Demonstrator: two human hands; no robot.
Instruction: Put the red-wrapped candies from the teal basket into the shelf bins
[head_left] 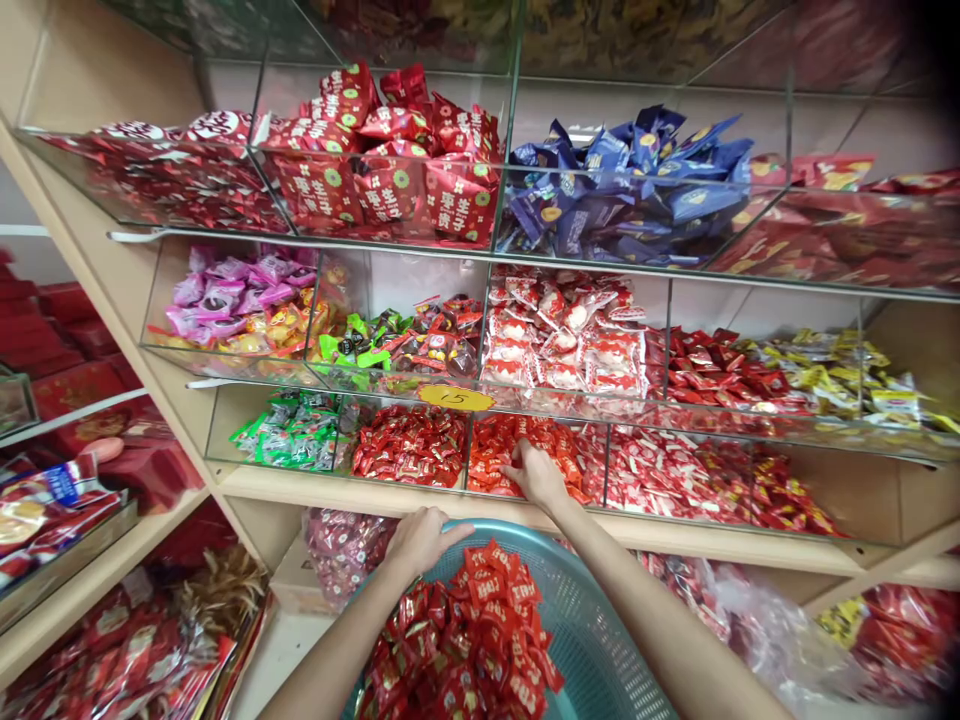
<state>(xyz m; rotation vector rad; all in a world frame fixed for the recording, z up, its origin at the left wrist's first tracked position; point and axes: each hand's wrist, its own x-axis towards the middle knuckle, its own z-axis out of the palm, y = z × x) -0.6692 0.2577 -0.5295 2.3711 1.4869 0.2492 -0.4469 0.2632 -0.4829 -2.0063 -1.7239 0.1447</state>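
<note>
My left hand (pixel 424 540) grips the rim of a teal plastic basket (pixel 592 600), its thumb stretched along the edge. A heap of red-wrapped candies (pixel 495 610) fills the left and middle of the basket. My right hand (pixel 536 472) reaches over the front edge of a lowest-row bin and is among its orange-red wrapped candies (pixel 495 440). Its fingers are curled down, and whatever they hold is hidden. Left of that bin lies a compartment of darker red candies (pixel 409 445); to its right are pink-and-red candies (pixel 660 465).
Clear dividers split the wooden shelves (pixel 675 540) into compartments. Above are blue packets (pixel 630 190), red packets (pixel 382 180) and white-and-red sweets (pixel 566 335). A yellow price tag (pixel 456 398) hangs mid-shelf. Bagged goods (pixel 349 550) sit beneath, and a side shelf (pixel 105 540) stands at left.
</note>
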